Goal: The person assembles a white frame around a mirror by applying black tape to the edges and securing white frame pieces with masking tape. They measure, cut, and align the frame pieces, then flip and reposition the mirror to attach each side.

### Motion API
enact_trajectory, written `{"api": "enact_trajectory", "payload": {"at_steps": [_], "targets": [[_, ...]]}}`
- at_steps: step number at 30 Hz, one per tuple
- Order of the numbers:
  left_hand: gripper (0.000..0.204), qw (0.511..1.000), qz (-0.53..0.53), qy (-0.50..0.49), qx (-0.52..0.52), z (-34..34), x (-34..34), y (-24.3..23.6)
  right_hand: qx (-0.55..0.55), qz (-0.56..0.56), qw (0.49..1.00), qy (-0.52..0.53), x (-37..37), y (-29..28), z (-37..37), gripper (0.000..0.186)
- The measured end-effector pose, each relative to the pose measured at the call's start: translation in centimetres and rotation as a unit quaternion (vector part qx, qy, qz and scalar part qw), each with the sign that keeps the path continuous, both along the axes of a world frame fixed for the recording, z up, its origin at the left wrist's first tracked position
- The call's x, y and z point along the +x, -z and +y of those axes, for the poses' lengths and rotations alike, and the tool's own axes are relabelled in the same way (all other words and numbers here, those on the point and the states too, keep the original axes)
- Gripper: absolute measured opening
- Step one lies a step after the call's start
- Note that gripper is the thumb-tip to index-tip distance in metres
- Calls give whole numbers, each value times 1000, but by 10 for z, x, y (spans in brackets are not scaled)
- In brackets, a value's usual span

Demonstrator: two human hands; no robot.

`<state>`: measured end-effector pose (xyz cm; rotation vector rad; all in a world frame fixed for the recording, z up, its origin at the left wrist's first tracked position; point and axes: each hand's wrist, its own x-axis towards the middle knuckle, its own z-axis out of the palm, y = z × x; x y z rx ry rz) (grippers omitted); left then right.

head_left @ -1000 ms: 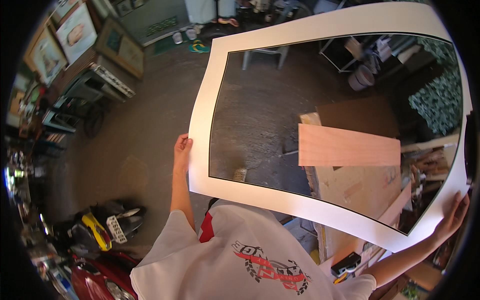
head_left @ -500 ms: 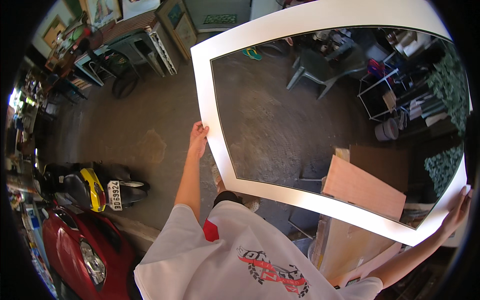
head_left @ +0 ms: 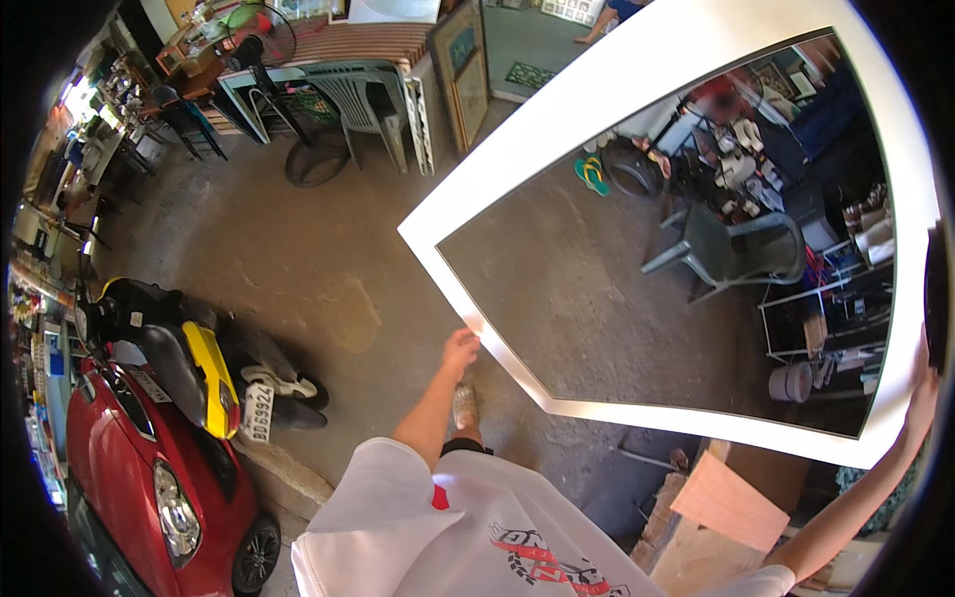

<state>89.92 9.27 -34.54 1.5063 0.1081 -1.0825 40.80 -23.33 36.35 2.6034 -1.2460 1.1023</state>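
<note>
A large white picture mat (head_left: 512, 164), a flat frame-shaped board with a thin dark line round its cut-out, is held up tilted in front of me. My left hand (head_left: 461, 348) is closed on its lower left edge, fingers pinched at the border. My right hand (head_left: 922, 393) grips the right edge near the lower right corner; the dark rim of the picture partly hides its fingers. Through the opening I see the floor, a dark green plastic chair (head_left: 731, 254) and a pair of green and yellow flip-flops (head_left: 591, 176).
At the left stand a black and yellow motorcycle (head_left: 204, 363) and a red car (head_left: 149, 478). Wooden boards (head_left: 731, 497) lie low at the right. Along the back are a fan (head_left: 257, 50), a grey chair (head_left: 358, 104) and framed pictures (head_left: 461, 75). A person's leg (head_left: 600, 22) shows beyond.
The mat has tilted, its left corner dropping lower and to the right. My left hand has moved down and right with it. The view has shifted, showing more of the back.
</note>
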Motion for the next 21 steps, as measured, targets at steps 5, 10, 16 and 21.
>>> {"api": "enact_trajectory", "payload": {"at_steps": [5,10,16,21], "targets": [[67,948,-103,262,149,-30,47,13,74,27,994,-80,153,19,-5,18],[55,958,-144,246,35,5,76,31,186,41,977,-99,255,59,-10,11],[36,986,77,21,147,116,109,56,79,152,983,-59,328,108,-30,9],[30,962,57,28,266,180,147,55,68,171,982,-46,359,145,-75,11]]}}
